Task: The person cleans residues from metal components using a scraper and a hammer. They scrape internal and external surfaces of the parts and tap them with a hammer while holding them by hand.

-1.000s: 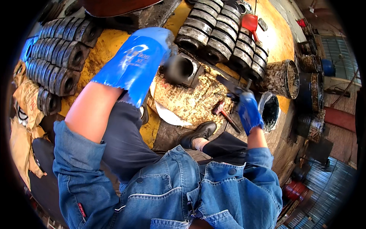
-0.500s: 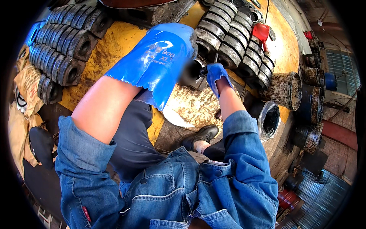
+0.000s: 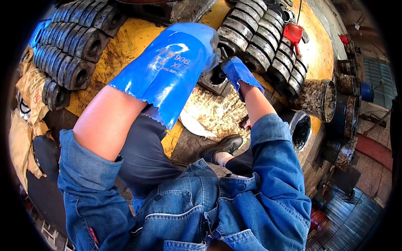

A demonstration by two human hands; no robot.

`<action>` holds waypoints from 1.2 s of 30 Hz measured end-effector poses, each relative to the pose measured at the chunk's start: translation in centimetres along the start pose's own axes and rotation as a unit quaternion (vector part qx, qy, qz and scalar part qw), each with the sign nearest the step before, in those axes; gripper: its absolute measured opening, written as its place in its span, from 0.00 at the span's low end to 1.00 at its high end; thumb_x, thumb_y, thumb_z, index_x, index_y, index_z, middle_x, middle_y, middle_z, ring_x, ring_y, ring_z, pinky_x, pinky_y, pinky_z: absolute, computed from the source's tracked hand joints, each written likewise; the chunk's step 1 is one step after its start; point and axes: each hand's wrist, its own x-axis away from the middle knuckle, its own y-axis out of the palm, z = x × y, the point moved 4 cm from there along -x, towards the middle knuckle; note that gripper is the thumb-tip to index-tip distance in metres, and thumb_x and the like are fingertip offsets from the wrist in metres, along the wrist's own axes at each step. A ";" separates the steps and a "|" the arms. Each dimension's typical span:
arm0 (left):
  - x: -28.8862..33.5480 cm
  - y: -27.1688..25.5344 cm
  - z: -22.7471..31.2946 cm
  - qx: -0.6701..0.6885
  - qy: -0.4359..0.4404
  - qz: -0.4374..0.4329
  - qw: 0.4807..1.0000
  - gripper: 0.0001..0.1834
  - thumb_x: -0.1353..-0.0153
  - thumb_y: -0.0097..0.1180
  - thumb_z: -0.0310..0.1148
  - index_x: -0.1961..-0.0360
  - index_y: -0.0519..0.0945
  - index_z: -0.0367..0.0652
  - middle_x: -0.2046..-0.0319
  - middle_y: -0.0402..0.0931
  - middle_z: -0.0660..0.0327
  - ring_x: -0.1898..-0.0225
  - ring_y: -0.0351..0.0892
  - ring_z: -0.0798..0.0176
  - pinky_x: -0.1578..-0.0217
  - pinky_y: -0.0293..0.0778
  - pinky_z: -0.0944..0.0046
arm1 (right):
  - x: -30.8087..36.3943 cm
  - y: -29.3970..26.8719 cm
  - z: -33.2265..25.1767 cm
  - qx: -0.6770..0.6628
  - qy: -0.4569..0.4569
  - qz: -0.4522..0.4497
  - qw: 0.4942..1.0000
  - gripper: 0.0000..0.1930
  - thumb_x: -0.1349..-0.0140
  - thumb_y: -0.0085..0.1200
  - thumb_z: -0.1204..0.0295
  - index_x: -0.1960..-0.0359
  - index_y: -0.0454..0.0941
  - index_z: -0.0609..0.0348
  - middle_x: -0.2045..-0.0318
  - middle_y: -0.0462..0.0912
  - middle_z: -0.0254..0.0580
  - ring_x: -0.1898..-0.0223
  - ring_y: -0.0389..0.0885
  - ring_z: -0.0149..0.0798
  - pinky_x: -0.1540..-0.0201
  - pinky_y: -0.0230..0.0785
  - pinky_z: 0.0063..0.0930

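My left hand [image 3: 200,44], in a long blue rubber glove with a ragged cuff, reaches forward to the end of a row of metal blocks. Its fingers are hidden behind the glove, whose tip looks dark and dirty. Close by on the right, my right hand [image 3: 235,70], in a shorter-looking blue glove, is closed around something dark and slim that I cannot make out. Just below both hands lies a grey metal block [image 3: 217,87] with a round hole. Part of a dark object overlaps that hole.
Rows of blackened blocks with holes stand at the left [image 3: 63,50] and at the right [image 3: 247,31]. A red scoop [image 3: 294,33] rests beside the right rows. Crusted buckets [image 3: 320,98] stand farther right. Brown paper sacks [image 3: 29,90] lie at far left. My shoe [image 3: 224,147] is below.
My hands have come closer together. The dark, blurred thing between them has gone from there, and the holed block now shows below them. A thin rod above my right hand no longer shows.
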 end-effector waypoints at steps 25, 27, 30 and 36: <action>-1.5 0.5 1.2 -0.003 -0.034 -0.169 0.985 0.18 0.43 0.53 0.48 0.58 0.80 0.50 0.62 0.79 0.54 0.59 0.78 0.50 0.58 0.75 0.54 | 1.0 0.3 -1.3 -0.014 -0.060 -0.115 0.991 0.13 0.49 0.54 0.71 0.60 0.79 0.54 0.68 0.82 0.50 0.66 0.80 0.51 0.65 0.72 0.36; -1.5 0.5 1.2 -0.002 -0.058 -0.172 0.983 0.16 0.44 0.54 0.47 0.61 0.81 0.50 0.62 0.79 0.55 0.59 0.78 0.51 0.58 0.76 0.55 | 1.2 0.6 -1.5 0.005 -0.083 -0.134 0.988 0.14 0.51 0.54 0.72 0.60 0.79 0.52 0.68 0.82 0.49 0.64 0.80 0.52 0.64 0.72 0.37; -1.7 0.8 1.5 0.000 -0.038 -0.150 0.988 0.15 0.45 0.55 0.47 0.63 0.81 0.50 0.63 0.80 0.55 0.60 0.79 0.50 0.60 0.76 0.54 | 1.3 1.8 -0.2 0.053 -0.113 -0.148 0.981 0.16 0.52 0.55 0.73 0.58 0.79 0.50 0.67 0.82 0.48 0.62 0.80 0.53 0.63 0.72 0.39; -2.0 1.3 1.4 -0.016 -0.014 -0.162 0.987 0.18 0.43 0.53 0.48 0.57 0.80 0.50 0.62 0.80 0.54 0.60 0.79 0.49 0.59 0.75 0.54 | 1.8 0.3 0.0 0.103 -0.142 -0.171 0.970 0.22 0.55 0.54 0.74 0.53 0.78 0.46 0.66 0.82 0.48 0.61 0.81 0.51 0.62 0.73 0.37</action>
